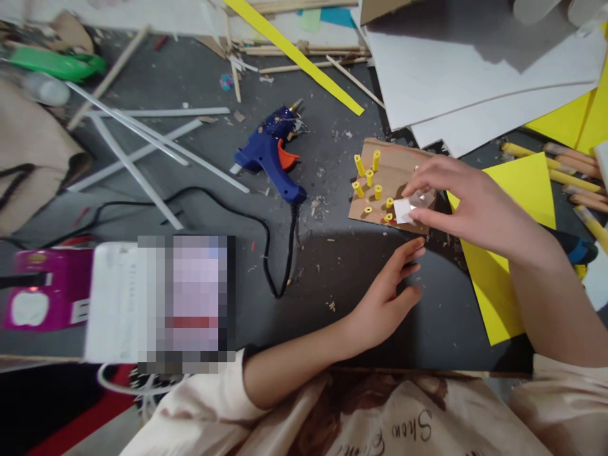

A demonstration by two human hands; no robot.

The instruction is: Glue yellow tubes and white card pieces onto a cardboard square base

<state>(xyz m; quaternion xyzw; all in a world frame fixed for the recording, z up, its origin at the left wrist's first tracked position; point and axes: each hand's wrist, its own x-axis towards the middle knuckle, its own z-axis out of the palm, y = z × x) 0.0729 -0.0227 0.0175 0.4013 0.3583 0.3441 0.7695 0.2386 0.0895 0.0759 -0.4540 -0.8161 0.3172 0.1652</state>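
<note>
My right hand (pixel 468 193) is over the right part of a small brown cardboard piece (pixel 394 155). Its thumb and fingers are closed on a small white folded paper piece (pixel 403 211), low over the board or touching it; I cannot tell which. Several short yellow paper tubes (pixel 369 178) stand upright on the cardboard's left half. My left hand (pixel 392 291) lies just in front of the cardboard, fingers stretched out with nothing in them. Part of the board is hidden under my right hand.
A blue glue gun (pixel 273 149) lies left of the cardboard, its black cord (pixel 266 253) curving across the table. Glue sticks (pixel 137 171) are further left. Yellow paper (pixel 515 190), white sheets (pixel 456 82) and rolled tubes (pixel 574 161) lie right. A phone (pixel 196 294) is front left.
</note>
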